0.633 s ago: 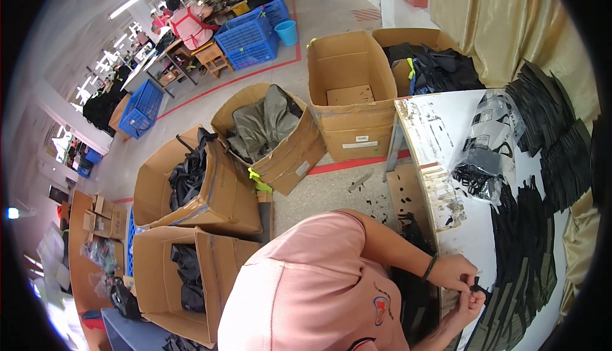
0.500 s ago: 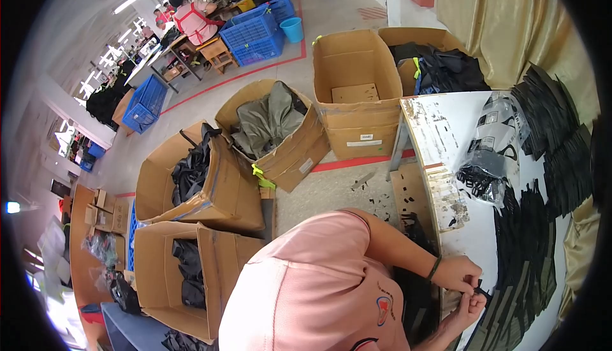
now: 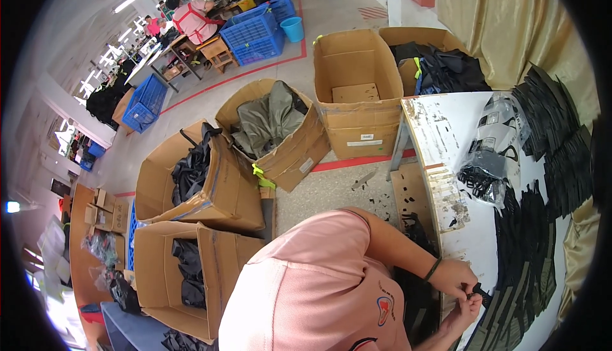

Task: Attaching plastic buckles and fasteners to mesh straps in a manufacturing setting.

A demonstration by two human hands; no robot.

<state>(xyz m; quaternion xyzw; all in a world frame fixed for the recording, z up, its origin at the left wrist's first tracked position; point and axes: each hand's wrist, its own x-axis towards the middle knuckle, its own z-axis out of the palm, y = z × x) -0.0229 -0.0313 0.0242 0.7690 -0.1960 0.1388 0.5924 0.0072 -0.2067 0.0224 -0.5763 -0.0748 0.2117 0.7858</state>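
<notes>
Above the right-hand edge of the white table [image 3: 449,249], my left hand [image 3: 454,278] has its fingers pinched together, a dark band round its wrist. Just below it, my right hand [image 3: 466,309] is closed too, with its fingertips meeting those of the left. Between and beyond the fingertips shows a small black strap piece [image 3: 485,296]; its exact shape is partly hidden by the fingers. Rows of black and grey-green straps [image 3: 519,274] lie beside my hands. Farther up the table rests a clear plastic bag [image 3: 488,160] of small black plastic parts.
More black strips [image 3: 551,115] lie at the table's far end by a beige curtain [image 3: 503,19]. Cardboard boxes, including a tall one [image 3: 357,118] and one with grey-green cloth [image 3: 271,128], stand left of the table. Dark scraps litter the floor. People sit at work far off.
Both hands have shifted slightly to the left, and the fingers have turned around the black strap piece. More of its dark end shows beyond the fingertips. A person far back has moved.
</notes>
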